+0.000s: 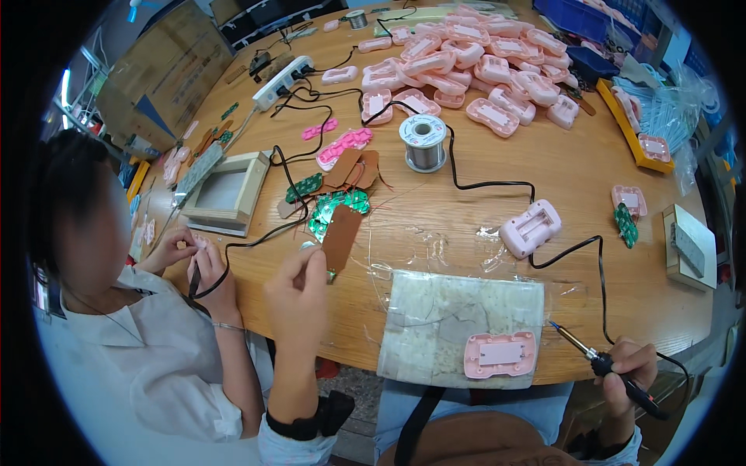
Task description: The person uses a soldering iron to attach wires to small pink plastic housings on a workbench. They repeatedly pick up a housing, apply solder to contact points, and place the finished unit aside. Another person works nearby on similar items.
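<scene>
My right hand [631,373] grips a soldering iron [602,362] by its black handle, the tip pointing up and left toward the mat. A pink plastic shell [501,355] lies open side up on the worn, pale mat [423,326], left of the iron. My left hand [299,291] is raised with its fingers pinched together, beside a brown board piece [342,233] and a pile of green circuit boards [330,213]. What is between those fingers, if anything, is hidden. Beyond the mat sits a pink shell with a battery bay [531,228].
A solder spool [425,144] stands mid-table, before a large heap of pink shells [474,58]. Black cords [489,185] cross the wood from a power strip [284,81]. At left, a co-worker [148,311] handles a small part near a wooden-framed box [225,194].
</scene>
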A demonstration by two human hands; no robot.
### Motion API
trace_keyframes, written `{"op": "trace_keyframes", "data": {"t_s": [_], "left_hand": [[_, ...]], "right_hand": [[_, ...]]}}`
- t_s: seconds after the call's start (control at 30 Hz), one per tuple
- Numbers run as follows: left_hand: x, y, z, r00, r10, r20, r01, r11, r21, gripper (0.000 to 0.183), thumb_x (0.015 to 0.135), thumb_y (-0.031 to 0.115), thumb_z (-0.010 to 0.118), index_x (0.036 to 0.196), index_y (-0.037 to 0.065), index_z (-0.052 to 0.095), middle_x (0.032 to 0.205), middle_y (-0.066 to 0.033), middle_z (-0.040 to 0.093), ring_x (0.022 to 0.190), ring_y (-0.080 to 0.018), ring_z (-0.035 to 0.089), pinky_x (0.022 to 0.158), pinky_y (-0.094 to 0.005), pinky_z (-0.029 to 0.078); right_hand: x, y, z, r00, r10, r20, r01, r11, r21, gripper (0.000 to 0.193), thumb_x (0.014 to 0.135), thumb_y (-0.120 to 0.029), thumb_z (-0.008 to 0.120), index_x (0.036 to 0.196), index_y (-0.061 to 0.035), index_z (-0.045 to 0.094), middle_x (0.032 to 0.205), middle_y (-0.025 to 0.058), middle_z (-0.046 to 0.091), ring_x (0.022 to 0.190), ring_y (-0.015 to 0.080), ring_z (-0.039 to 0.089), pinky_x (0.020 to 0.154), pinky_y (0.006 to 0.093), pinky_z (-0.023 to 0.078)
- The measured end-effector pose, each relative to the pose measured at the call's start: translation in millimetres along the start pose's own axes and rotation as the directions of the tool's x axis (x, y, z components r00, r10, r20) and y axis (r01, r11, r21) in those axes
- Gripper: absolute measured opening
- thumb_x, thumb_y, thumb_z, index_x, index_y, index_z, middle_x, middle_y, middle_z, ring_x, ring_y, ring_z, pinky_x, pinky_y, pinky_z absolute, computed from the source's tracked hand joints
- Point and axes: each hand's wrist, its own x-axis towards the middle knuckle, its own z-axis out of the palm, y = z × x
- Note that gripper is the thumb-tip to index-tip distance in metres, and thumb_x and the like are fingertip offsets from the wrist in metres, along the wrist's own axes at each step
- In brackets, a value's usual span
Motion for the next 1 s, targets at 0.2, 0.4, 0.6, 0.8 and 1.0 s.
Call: {"op": "trace_keyframes", "data": {"t_s": [0.2, 0.4, 0.6, 0.8, 1.0], "left_hand": [[-64.2, 39.4, 8.4, 0.948, 0.294, 0.125, -0.277, 0.952, -0.132, 0.014, 0.083, -0.001, 0.066, 0.097, -0.003, 0.069, 0.084, -0.015, 0.07, 0.079, -0.0177, 0.069, 0.057, -0.0241, 0.052], [-107.2, 46.2, 20.5, 0.605, 0.743, 0.286, -0.782, 0.621, 0.042, 0.028, 0.07, -0.008, 0.071, 0.096, 0.001, 0.068, 0.101, -0.0196, 0.067, 0.084, -0.0286, 0.068, 0.076, -0.0315, 0.057], [-121.3, 52.4, 21.3, 0.52, 0.776, 0.356, -0.825, 0.565, -0.026, 0.03, 0.069, -0.003, 0.077, 0.097, -0.001, 0.067, 0.102, -0.0178, 0.067, 0.088, -0.0275, 0.067, 0.076, -0.031, 0.055], [-117.6, 60.2, 21.2, 0.401, 0.822, 0.403, -0.838, 0.507, -0.2, 0.021, 0.073, -0.007, 0.074, 0.093, -0.006, 0.07, 0.1, -0.0205, 0.069, 0.083, -0.0284, 0.07, 0.067, -0.0305, 0.057], [-116.2, 65.9, 19.4, 0.313, 0.824, 0.472, -0.836, 0.475, -0.274, 0.019, 0.072, -0.008, 0.072, 0.091, -0.004, 0.07, 0.1, -0.0182, 0.069, 0.081, -0.029, 0.069, 0.065, -0.032, 0.056]], "right_hand": [[11.6, -19.1, 21.4, 0.952, 0.302, 0.051, -0.298, 0.878, 0.375, 0.039, 0.091, -0.036, 0.061, 0.101, -0.0002, 0.051, 0.083, 0.021, 0.065, 0.059, 0.0207, 0.063, 0.054, 0.0285, 0.054], [35.2, -18.3, 39.7, 0.958, 0.277, 0.078, -0.283, 0.862, 0.421, 0.037, 0.077, 0.009, 0.071, 0.107, 0.0015, 0.05, 0.1, 0.0228, 0.066, 0.082, 0.0178, 0.067, 0.069, 0.0269, 0.057], [43.5, -18.7, 31.6, 0.924, 0.381, 0.043, -0.361, 0.829, 0.428, 0.034, 0.079, 0.008, 0.071, 0.104, -0.0001, 0.049, 0.094, 0.0216, 0.067, 0.081, 0.0192, 0.068, 0.069, 0.0284, 0.059], [49.0, -24.2, 24.7, 0.958, 0.261, 0.121, -0.287, 0.842, 0.456, 0.034, 0.081, 0.008, 0.07, 0.107, -0.0005, 0.049, 0.09, 0.0212, 0.067, 0.087, 0.023, 0.069, 0.071, 0.03, 0.06], [60.8, -34.4, 23.9, 0.905, 0.322, 0.279, -0.403, 0.86, 0.314, 0.033, 0.079, 0.005, 0.073, 0.104, -0.0013, 0.053, 0.088, 0.013, 0.068, 0.086, 0.0177, 0.069, 0.069, 0.0233, 0.058]]}}
